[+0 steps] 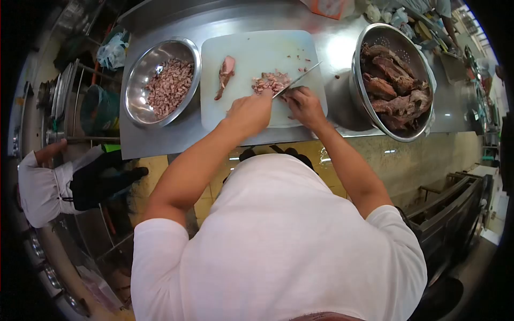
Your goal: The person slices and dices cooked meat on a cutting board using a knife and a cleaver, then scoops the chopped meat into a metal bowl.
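Observation:
My left hand (250, 111) is closed round the handle of a knife (297, 79). The blade slants up and right across a white cutting board (225, 45). Close beside the blade, my right hand (306, 106) has its fingers curled down on a piece of meat that they mostly hide. A small heap of chopped meat (271, 82) lies just beyond my hands. Farther left on the board rests a longer strip of meat (226, 75).
A steel bowl (134, 101) of diced meat (170, 88) stands left of the board. On the right is a steel colander (393, 37) with large dark meat chunks (401, 107). Both stand on a steel table (235, 16). Another person (45, 187) is at far left.

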Tool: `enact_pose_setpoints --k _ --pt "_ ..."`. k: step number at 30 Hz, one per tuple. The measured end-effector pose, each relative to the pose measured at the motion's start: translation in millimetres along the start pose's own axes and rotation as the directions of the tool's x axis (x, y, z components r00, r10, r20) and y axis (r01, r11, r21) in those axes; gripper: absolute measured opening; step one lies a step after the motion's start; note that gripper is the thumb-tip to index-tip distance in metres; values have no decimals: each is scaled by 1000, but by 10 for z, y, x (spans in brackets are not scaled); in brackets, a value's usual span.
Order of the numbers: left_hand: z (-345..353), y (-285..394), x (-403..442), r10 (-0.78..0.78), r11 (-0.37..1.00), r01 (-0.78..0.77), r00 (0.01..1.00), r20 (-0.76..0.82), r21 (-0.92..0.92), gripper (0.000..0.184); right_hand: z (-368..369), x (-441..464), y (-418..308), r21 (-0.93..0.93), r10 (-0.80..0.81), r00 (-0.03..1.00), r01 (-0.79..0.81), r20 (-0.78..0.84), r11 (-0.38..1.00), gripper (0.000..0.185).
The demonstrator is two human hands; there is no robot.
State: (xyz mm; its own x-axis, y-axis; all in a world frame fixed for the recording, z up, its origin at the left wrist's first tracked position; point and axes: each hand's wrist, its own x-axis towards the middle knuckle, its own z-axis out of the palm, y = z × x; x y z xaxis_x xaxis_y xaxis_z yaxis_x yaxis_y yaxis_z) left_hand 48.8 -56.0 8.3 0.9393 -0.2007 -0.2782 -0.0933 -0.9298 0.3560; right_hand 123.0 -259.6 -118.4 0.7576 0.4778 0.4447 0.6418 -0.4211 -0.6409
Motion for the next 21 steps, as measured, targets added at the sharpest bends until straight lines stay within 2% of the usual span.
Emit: enact_pose_setpoints --k 3,5,9,11,15,18,20,21 --pt "4 16 -167 -12 1000 12 999 47 0 20 -10 -68 36 25 -14 1000 15 -27 1000 14" --pt "212 -54 -128 -31 999 31 999 23 -34 19 37 -98 34 79 71 997 -69 -20 994 14" --pt "142 7 53 -16 1000 15 999 -40 -27 18 14 -94 68 37 41 999 -42 15 998 13" --pt "-59 43 -64 -16 999 17 999 37 -38 19 33 -98 34 22 33 999 -32 -40 999 13" --pt "183 -7 -193 -75 997 75 996 51 14 16 52 -154 15 -7 48 998 -48 -46 999 13" --pt "211 29 106 -73 994 74 997 19 -76 16 -28 -102 34 -13 18 1000 -17 23 1000 14" --pt "164 -4 164 -34 997 33 999 -5 -70 17 -105 -58 -89 188 151 986 -163 75 968 13" --pt "99 17 77 -30 998 30 1000 0 -64 17 -142 -57 -137 191 157 985 -168 69 967 13"
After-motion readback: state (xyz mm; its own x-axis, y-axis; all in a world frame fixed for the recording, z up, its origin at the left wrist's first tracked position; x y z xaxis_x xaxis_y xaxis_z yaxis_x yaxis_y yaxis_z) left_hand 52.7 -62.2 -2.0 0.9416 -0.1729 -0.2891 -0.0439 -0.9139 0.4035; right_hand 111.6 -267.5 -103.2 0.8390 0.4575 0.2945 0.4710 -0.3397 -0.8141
